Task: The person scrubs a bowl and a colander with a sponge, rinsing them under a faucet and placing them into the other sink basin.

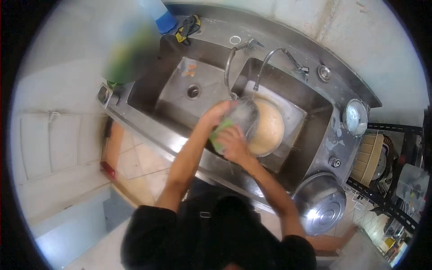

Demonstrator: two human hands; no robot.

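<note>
My left hand (217, 113) grips the rim of a round mesh strainer (245, 114), held tilted over the right sink basin. Against the strainer's near side, my right hand (231, 143) presses a green cloth or sponge (218, 137), its fingers closed round it. Below and right of the strainer, a large round bowl (270, 128) of cloudy, tan liquid sits in the basin. Two bent faucets (265, 63) reach over the sinks from the back ledge.
The left basin (173, 92) has a drain and orange scraps. A big metal pot (319, 202) stands at the right, near a small metal bowl (355, 117) and a dish rack (366, 155). A black and yellow cloth (188, 29) lies at the back left.
</note>
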